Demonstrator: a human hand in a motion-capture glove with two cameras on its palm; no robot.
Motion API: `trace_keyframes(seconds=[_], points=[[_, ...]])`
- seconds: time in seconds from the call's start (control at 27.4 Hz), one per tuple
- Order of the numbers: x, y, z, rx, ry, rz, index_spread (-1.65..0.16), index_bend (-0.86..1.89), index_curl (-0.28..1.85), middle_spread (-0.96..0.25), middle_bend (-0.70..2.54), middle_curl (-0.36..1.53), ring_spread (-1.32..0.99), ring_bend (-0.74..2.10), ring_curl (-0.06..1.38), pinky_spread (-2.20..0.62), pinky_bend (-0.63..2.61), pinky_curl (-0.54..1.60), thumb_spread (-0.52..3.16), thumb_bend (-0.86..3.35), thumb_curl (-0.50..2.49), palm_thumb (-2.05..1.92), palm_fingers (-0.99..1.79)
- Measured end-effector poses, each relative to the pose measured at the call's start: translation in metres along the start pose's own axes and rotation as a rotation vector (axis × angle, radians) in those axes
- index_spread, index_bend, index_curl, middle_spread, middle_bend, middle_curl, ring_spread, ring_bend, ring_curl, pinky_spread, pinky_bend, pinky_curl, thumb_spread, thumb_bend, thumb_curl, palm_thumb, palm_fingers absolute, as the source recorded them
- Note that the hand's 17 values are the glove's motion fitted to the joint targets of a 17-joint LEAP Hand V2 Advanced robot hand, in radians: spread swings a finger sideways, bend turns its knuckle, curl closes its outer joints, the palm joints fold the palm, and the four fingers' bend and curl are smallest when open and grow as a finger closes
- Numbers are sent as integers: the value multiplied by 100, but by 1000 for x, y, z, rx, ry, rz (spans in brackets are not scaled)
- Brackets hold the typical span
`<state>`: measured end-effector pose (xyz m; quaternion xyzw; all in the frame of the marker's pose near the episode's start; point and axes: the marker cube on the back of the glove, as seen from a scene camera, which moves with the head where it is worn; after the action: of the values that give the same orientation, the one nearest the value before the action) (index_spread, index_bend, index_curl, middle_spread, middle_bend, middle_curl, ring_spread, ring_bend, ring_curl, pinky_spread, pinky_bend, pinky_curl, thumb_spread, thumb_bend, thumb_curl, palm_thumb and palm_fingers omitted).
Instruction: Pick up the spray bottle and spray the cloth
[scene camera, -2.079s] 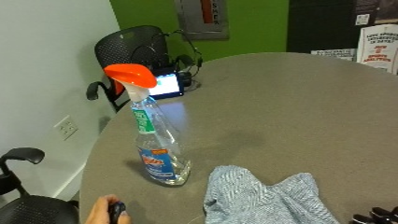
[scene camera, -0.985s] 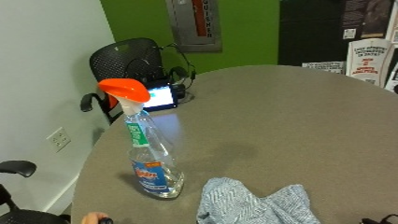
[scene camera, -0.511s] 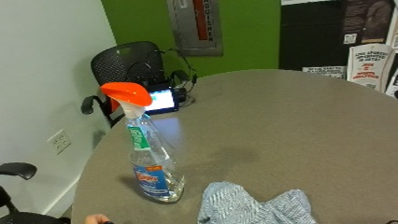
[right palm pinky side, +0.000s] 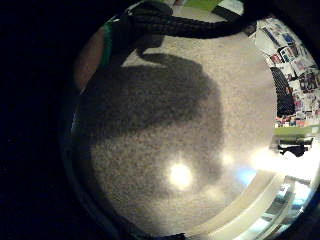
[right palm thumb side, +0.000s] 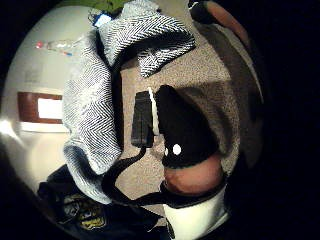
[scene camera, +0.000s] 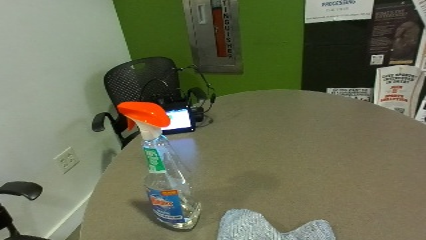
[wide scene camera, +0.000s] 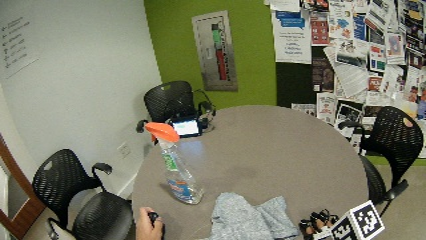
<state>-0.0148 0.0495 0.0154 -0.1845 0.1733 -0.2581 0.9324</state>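
A clear spray bottle (scene camera: 164, 176) with an orange trigger head stands upright on the round grey table (scene camera: 299, 140), near its left edge. A grey-white herringbone cloth (scene camera: 273, 227) lies crumpled beside it at the table's near edge. In the wide view the bottle (wide scene camera: 176, 169) and the cloth (wide scene camera: 249, 217) stand the same way, and my gloved right hand (wide scene camera: 316, 219) sits low over the table just right of the cloth, apart from the bottle. The thumb-side palm view has the cloth (right palm thumb side: 95, 100) close by, the gloved thumb (right palm thumb side: 182, 130) straight and nothing held.
A bare left hand (wide scene camera: 148, 227) holding a small black object is at the table's near left edge. A lit screen (scene camera: 176, 121) stands at the far left of the table. Black mesh chairs (wide scene camera: 393, 135) surround the table.
The outside camera has tilted upward, so the cloth sits lower in its picture. The bottle and the cloth have stayed where they were.
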Motion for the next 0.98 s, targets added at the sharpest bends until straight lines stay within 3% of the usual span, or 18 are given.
trace_keyframes(seconds=[0.98], points=[[27, 5, -25, 58, 22, 65, -42, 20, 37, -7, 17, 29, -3, 18, 25, 28, 19, 33, 133, -1, 30, 38, 45]])
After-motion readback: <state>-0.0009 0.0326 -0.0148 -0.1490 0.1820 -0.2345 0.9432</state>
